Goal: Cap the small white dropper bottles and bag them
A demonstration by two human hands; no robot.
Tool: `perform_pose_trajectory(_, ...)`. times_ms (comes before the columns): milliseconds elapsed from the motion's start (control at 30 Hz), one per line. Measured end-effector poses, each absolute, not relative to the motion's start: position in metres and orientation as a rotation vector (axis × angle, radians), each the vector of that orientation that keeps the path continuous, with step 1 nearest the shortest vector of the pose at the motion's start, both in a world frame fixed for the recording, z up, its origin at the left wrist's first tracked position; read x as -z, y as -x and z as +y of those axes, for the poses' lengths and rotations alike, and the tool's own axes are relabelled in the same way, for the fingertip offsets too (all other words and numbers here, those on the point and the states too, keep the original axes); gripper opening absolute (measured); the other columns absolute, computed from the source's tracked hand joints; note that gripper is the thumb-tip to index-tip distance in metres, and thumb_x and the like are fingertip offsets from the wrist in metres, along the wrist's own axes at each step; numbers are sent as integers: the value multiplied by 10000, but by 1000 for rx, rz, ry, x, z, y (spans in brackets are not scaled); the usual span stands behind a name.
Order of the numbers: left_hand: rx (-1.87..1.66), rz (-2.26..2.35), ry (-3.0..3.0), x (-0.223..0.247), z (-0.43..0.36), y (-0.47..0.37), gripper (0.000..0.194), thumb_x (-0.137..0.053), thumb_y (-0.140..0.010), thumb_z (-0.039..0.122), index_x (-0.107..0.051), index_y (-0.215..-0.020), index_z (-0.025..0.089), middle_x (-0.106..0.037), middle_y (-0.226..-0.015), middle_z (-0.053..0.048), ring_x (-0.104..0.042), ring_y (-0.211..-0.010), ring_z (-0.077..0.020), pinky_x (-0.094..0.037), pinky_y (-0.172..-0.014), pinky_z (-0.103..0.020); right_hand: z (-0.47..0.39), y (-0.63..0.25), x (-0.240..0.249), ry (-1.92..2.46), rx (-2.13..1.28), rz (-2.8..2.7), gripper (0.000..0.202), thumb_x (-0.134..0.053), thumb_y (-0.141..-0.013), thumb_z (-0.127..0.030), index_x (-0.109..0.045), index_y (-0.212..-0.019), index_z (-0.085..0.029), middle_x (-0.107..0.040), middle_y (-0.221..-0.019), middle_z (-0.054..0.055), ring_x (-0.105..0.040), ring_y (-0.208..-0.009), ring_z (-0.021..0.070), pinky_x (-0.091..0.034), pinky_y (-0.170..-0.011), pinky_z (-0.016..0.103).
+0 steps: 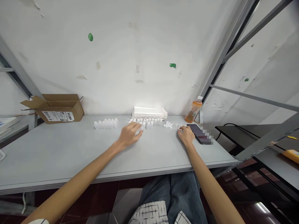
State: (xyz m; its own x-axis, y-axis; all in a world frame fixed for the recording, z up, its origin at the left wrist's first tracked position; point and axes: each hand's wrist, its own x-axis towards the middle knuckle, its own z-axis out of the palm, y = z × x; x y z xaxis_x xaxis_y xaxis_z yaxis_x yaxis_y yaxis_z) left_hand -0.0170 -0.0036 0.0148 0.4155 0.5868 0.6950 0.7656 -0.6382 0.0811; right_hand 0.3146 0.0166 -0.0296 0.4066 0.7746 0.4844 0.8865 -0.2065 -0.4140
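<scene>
My left hand (130, 133) is at the left end of a cluster of small white bottles (151, 123), its fingers curled around something whitish and too small to make out. On the right, my right hand (186, 135) reaches to a bunch of white strings (177, 126), with its fingertips bent down on them; whether they pinch a string is hard to tell. Small white caps (167, 124) lie between the bottles and the strings. Farther left, several translucent white pieces (106, 124) stand in rows on the grey table (77, 149).
An open cardboard box (61, 109) sits at the back left. Behind the bottles lies a stack of white trays or sheets (149, 112). A bottle of orange drink (194, 109) stands at the back right, near a dark phone (200, 134). Metal posts flank the table.
</scene>
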Motion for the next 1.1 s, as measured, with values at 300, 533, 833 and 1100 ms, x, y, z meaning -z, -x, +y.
perform_pose_trajectory(300,889,-898,2646,23,9,-22,163,-487,-919,268,-613,-936,167,-672,-865,-60,-607,-815,-194,-427,-616,-280,20,-314,25,2091,163,-1395,182,-562,-847,-231,-724,-915,-184,-647,-986,85,-574,-751,170,-289,-587,276)
perform_pose_trajectory(533,1092,-1277,2723,21,4,-19,189,-477,-929,314,-614,-942,184,-619,-774,-17,-564,-704,-154,-381,-594,-262,11,-296,18,1672,201,-1372,171,-554,-820,-272,-688,-827,-165,-632,-904,60,-545,-630,132,-362,-615,279)
perform_pose_trajectory(833,1191,-1437,2976,13,-12,-24,229,-422,-955,329,-593,-890,192,-562,-741,17,-494,-648,-129,-343,-609,-262,-17,-216,6,1075,-978,-1598,266,-670,-786,-425,-653,-856,-169,-679,-734,63,-676,-686,205,-475,-494,256)
perform_pose_trajectory(1100,1205,-1410,3068,14,-12,-22,249,-403,-974,353,-599,-956,201,-612,-846,9,-532,-695,-126,-368,-645,-262,-20,-212,3,1021,-771,-1712,150,-641,-839,-315,-688,-818,-174,-687,-833,68,-680,-734,183,-516,-540,249)
